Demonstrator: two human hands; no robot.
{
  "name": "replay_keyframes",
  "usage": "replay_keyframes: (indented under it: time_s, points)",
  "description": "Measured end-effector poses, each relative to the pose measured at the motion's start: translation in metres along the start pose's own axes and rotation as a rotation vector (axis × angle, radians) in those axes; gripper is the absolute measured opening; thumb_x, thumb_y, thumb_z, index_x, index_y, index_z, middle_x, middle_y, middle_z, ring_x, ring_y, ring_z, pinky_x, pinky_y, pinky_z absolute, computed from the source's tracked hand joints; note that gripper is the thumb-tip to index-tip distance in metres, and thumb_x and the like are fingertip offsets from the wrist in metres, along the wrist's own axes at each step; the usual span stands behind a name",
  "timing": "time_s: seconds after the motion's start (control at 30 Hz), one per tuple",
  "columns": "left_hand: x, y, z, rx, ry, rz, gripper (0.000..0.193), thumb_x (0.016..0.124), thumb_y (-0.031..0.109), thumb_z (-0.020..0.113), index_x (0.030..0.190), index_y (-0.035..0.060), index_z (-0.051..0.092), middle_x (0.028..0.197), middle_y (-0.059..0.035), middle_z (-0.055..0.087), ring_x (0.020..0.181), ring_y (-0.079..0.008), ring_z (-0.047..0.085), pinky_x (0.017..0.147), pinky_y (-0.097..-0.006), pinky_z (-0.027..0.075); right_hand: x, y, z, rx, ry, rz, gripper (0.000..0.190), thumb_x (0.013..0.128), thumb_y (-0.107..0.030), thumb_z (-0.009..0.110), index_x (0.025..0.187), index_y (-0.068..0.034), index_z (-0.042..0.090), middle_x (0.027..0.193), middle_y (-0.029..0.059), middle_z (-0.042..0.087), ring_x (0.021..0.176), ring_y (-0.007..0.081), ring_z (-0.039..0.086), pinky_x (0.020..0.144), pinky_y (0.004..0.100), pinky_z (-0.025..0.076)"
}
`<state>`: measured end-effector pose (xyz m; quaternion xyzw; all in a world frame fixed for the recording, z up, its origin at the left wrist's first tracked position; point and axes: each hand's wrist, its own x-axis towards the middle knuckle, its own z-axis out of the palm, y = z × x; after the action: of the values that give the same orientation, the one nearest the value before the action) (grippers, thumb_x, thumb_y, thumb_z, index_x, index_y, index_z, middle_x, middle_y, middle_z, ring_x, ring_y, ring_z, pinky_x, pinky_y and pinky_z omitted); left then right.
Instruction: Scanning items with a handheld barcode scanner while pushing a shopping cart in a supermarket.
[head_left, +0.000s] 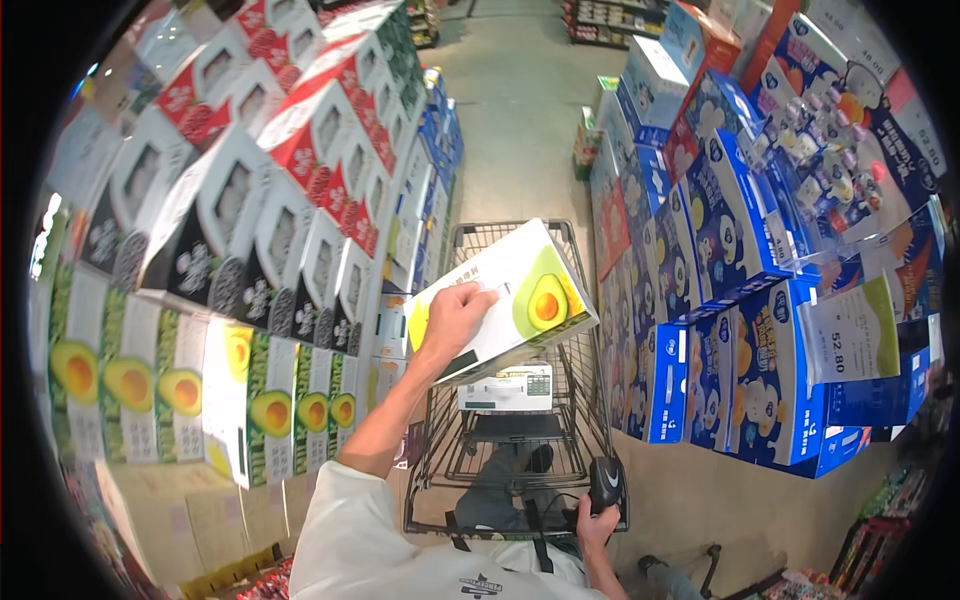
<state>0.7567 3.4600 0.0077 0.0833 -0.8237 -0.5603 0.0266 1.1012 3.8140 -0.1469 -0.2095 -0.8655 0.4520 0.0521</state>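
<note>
My left hand (459, 315) is closed on the handle at the top of a white and green carton (510, 300) with an avocado picture, held tilted above a wire shopping cart (574, 225). Below it, a second white carton (504, 390) with a handle sits in the cart. At the cart's near right corner, my right hand (598, 521) grips the handle of a black handheld scanner (606, 484); whether it also touches the cart bar I cannot tell.
Stacked avocado cartons (270, 412) and black and red cartons (240, 217) line the left side. Blue cartons (772, 375) with price cards (851, 330) are stacked on the right. An aisle floor (517, 112) runs ahead between them. Part of a person's leg (667, 577) shows at lower right.
</note>
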Motion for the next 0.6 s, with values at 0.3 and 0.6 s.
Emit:
replay_keyframes:
  time_s: [0.3,0.6]
  points:
    - [-0.147,0.141,-0.084,-0.240,0.148,-0.200,0.022,0.095,0.014,0.075,0.075,0.0064,0.070,0.066,0.0073,0.054,0.056,-0.0047,0.044,0.053,-0.0265,0.033,0.008,-0.014,-0.020,0.427,-0.072,-0.340,0.016,0.098,-0.009,0.077,0.106,0.002,0.070,0.083,0.0069,0.071,0.076,0.0165,0.066,0.071,0.0348,0.054]
    - [-0.245,0.150,-0.111,-0.255,0.305,-0.217,0.020,0.094,0.015,0.076,0.076,0.0059,0.072,0.067,0.0059,0.058,0.058,-0.0056,0.047,0.053,-0.0275,0.035,0.015,-0.092,-0.047,0.529,-0.491,-0.555,0.015,0.092,0.000,0.072,0.106,0.001,0.076,0.086,0.0078,0.075,0.079,0.0202,0.071,0.074,0.0354,0.055]
